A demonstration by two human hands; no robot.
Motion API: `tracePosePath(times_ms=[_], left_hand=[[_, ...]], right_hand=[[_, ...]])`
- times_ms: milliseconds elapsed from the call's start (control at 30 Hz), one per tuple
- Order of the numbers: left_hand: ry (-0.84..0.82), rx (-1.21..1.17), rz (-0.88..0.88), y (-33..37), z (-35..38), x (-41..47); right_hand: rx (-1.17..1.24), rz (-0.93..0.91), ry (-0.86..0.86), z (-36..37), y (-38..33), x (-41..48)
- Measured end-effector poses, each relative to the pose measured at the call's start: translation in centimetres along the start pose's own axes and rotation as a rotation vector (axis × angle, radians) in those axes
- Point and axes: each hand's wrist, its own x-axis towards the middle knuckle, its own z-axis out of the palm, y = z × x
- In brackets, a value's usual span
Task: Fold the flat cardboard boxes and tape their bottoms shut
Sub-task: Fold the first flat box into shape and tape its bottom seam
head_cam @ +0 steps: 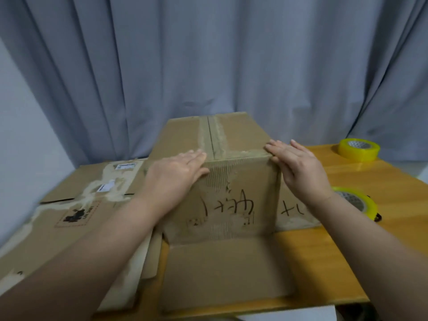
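Midway along the surface [382, 181], the cardboard box [231, 200] you are working on stands erected. Its upturned side has two flaps meeting at a centre seam [212, 135] with worn tape strips along it. Its near face carries dark handwritten marks and patches of torn paper. At the bottom, the near flap [227, 274] lies spread flat toward you, reaching almost to the near edge of the surface.

Your left hand [176, 172] lies flat on the upper left of that near face, fingers straight and together, fingertips at the top edge; it grips nothing. Your right hand [298, 167] is flat too, fingers straight against the box's upper right corner, with the fingertips on the top edge.

Beside the box, toward the left edge, flattened cardboard boxes [69, 218] lie stacked, with shipping labels and torn tape on them. Toward the right edge, one yellow tape roll [361, 202] lies just behind your right wrist, partly hidden by it. A second yellow tape roll [358, 149] sits at the far right corner. Behind the surface hangs a grey-blue curtain [208, 54].
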Motion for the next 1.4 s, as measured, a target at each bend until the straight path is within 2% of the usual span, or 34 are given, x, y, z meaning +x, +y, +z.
tracePosePath(times_ms=[100,200,300,367,433,500,533,600,667,800,900,1033,1067,1133,1200,1267,1400], left_hand=[[0.031,-0.027,-0.064,-3.5,-0.3,-4.1],[-0.008,-0.114,-0.004,-6.0,-0.8,-6.6],[-0.111,-0.216,0.021,-7.0,-1.9,-6.4],[-0.073,-0.435,-0.128,-6.9,-3.4,-4.6],[-0.022,-0.713,-0.315,-6.7,-4.2,-2.0],[-0.146,-0.9,-0.438,-6.6,-4.0,0.2],[-0.231,-0.905,-0.425,-6.6,-3.6,0.8],[-0.334,-0.846,-0.319,-7.1,-2.1,0.3],[-0.282,-0.767,-0.212,-7.9,-0.5,-1.2],[-0.134,-0.592,-0.08,-8.8,1.0,-3.1],[-0.152,-0.532,-0.03,-8.9,1.0,-3.4],[-0.205,-0.407,-0.075,-8.3,0.5,-3.8],[-0.205,-0.371,-0.106,-8.0,0.2,-3.8],[-0.163,-0.357,-0.195,-7.2,0.1,-3.6],[-0.09,-0.366,-0.288,-6.2,0.3,-3.6],[-0.071,-0.296,-0.346,-5.5,0.6,-3.5],[-0.167,-0.011,-0.36,-4.4,-0.2,-2.9]], right_hand=[[0.008,0.145,-0.041,-0.7,-1.3,-0.1],[-0.052,0.224,-0.13,-1.6,-2.8,-0.3],[-0.198,0.01,-0.306,-2.6,-5.5,-0.2],[-0.166,-0.073,-0.312,-2.4,-9.0,2.1],[-0.095,-0.012,-0.342,-1.0,-12.5,5.8],[-0.066,0.067,-0.466,1.6,-14.4,9.2],[-0.058,0.104,-0.53,2.7,-14.7,10.2],[-0.057,0.128,-0.631,3.9,-14.7,10.7],[-0.101,0.069,-0.668,4.4,-14.5,9.5],[-0.283,-0.087,-0.474,4.9,-14.4,7.4],[-0.333,-0.089,-0.461,5.4,-14.3,6.3],[-0.318,-0.156,-0.543,4.5,-14.2,5.8],[-0.291,-0.124,-0.551,4.0,-13.8,6.1],[-0.286,-0.002,-0.463,3.6,-12.7,5.8],[-0.357,0.061,-0.439,3.5,-12.4,4.7],[-0.417,0.029,-0.452,3.7,-12.1,3.7],[-0.449,-0.046,-0.512,1.2,-11.3,4.6]])
